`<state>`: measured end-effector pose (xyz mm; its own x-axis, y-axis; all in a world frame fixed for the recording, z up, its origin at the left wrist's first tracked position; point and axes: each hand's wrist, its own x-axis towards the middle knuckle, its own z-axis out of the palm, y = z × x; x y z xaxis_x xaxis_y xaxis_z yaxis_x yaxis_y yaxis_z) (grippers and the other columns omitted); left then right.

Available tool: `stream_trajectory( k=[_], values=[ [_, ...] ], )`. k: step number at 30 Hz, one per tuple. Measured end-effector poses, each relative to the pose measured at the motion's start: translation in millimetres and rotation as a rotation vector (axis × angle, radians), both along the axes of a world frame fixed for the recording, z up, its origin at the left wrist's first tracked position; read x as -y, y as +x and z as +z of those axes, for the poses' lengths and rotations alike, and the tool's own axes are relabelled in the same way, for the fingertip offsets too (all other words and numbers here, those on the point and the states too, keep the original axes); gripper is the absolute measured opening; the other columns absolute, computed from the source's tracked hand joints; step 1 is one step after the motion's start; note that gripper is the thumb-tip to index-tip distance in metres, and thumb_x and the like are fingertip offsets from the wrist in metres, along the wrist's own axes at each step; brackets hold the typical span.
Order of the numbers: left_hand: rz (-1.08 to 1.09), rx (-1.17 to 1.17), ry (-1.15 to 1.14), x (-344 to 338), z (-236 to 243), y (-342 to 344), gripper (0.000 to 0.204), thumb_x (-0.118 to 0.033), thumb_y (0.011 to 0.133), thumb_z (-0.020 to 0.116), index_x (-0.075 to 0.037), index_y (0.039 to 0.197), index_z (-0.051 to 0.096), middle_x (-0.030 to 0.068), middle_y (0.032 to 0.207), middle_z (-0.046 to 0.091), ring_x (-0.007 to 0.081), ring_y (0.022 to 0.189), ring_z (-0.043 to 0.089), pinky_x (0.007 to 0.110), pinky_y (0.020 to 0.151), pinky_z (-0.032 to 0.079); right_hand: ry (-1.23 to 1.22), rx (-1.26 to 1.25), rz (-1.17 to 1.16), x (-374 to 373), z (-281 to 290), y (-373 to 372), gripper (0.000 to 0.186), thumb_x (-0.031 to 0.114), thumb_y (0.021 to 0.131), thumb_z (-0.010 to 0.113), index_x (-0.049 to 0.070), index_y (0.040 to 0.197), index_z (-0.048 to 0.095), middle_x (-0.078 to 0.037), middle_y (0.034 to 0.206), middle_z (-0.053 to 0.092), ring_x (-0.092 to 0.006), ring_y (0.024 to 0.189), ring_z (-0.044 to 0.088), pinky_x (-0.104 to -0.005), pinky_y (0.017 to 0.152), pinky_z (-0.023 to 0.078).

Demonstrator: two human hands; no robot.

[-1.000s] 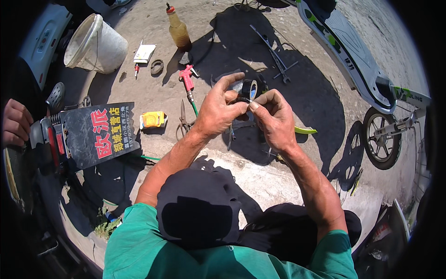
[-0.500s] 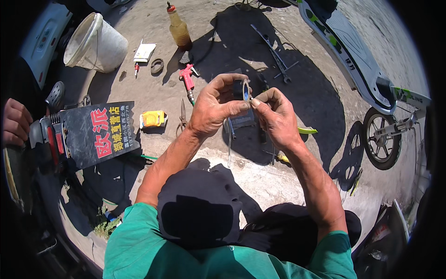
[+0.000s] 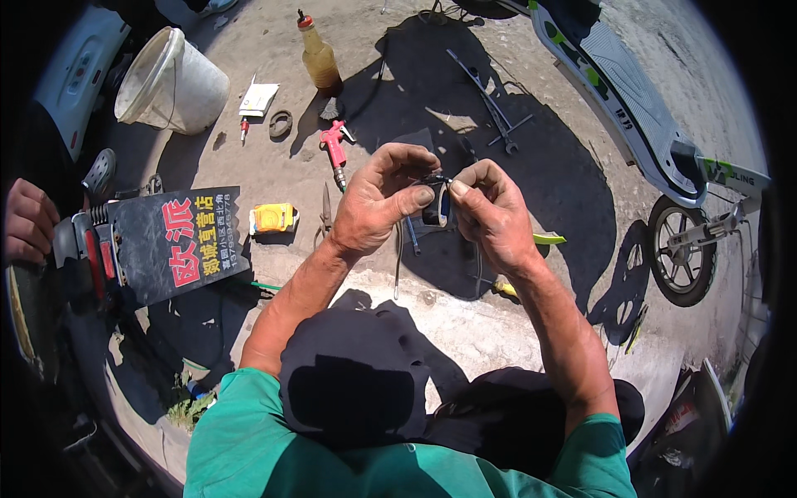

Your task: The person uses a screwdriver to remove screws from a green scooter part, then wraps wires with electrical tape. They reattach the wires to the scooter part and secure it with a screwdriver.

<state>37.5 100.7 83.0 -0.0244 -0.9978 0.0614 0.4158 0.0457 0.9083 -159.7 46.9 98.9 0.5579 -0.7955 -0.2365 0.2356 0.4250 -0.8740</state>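
Both hands meet mid-air over open concrete ground (image 3: pixel 432 328), left hand (image 3: pixel 378 199) and right hand (image 3: pixel 490 212) fingers pinched on a small black tape roll (image 3: pixel 437 207).

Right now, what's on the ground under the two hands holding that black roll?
Under the left hand and right hand with the black roll lies shadowed concrete ground with thin metal tools. Whatever sits directly beneath the palms is covered.
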Motion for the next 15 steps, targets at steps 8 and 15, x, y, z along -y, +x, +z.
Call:
stream_trajectory(
  k=[8, 15],
  values=[
    [-0.175, 0.152, 0.240, -1, 12, 1, 0.050, -0.012, 0.095, 0.073, -0.002, 0.140, 0.055, 0.0065, 0.118, 0.063, 0.0115, 0.103, 0.063, 0.026, 0.084, 0.055, -0.091, 0.016, 0.037, -4, -3, -5, 0.016, 0.015, 0.101, 0.068, 0.004, 0.101, 0.057, 0.001, 0.080, 0.060, -0.0010, 0.062, 0.047, -0.0192, 0.052, 0.036],
    [0.024, 0.253, 0.252, 1, -11, -6, 0.060, -0.006, 0.095, 0.073, -0.001, 0.146, 0.044, 0.0129, 0.123, 0.064, 0.0153, 0.105, 0.066, 0.030, 0.091, 0.056, 0.022, -0.014, 0.040, -2, -10, 1, 0.017, 0.019, 0.103, 0.066, 0.007, 0.100, 0.054, 0.004, 0.070, 0.048, -0.0035, 0.053, 0.038, -0.0221, 0.046, 0.028]
  ],
)
